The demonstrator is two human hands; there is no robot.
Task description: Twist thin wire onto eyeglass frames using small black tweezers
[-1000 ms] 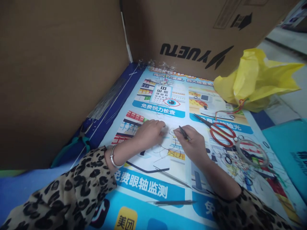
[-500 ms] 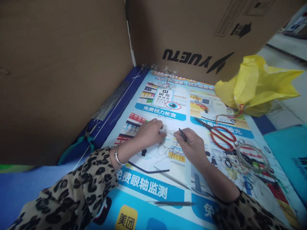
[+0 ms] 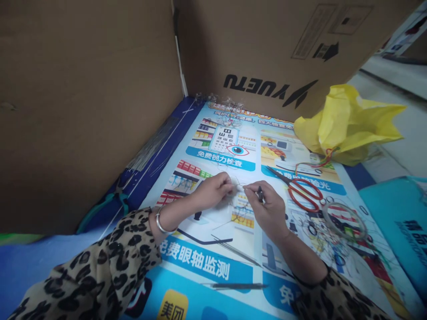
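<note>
My left hand, with a silver bangle at the wrist, is closed in a pinch at the left side of a thin looped wire. Opposite it, my right hand is closed around a slim dark tool, whose kind I cannot make out. The thumb and forefinger of that hand meet at the wire's right side. Faint wire loops hang below between both hands, over the printed poster. Loose straight wires lie nearer to me, and a dark bundle of thin rods lies in front of them.
Red-handled scissors lie right of my right hand, beside a clear ring-shaped roll and tangled wires. A yellow bag stands behind. Teal-handled pliers and several wires lie left, along a cardboard wall.
The view has shifted slightly. The wire loops between my hands have turned and show less plainly, and the dark tool in my right hand points at a different angle.
</note>
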